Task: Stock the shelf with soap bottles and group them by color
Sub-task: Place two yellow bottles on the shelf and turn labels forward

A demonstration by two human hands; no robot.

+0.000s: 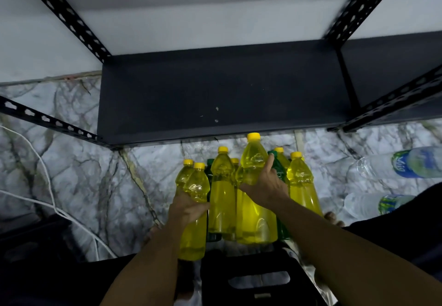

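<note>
- At the left edge of the frame, a white cord [47,181] trailed across the marble-patterned floor [100,186].
- In the lower centre-left, the left hand [189,207] had its fingers curled round the middle of a yellow soap bottle [195,224], thumb wrapped over its front.
- Just right of it, a cluster of yellow bottles [222,198] stood upright on the floor, with green bottles [278,169] partly hidden among them.
- Above the cluster, filling the centre of the frame, lay the dark shelf board [215,90], bare, between perforated black uprights [64,16].
- In the centre-right, the right hand [265,186] gripped the tallest yellow bottle [253,162] at its shoulder, fingers curled round it and one finger stretched up along its side.
- At the right edge, two clear water bottles [401,164] lay on their sides, well apart from the soap bottles.
</note>
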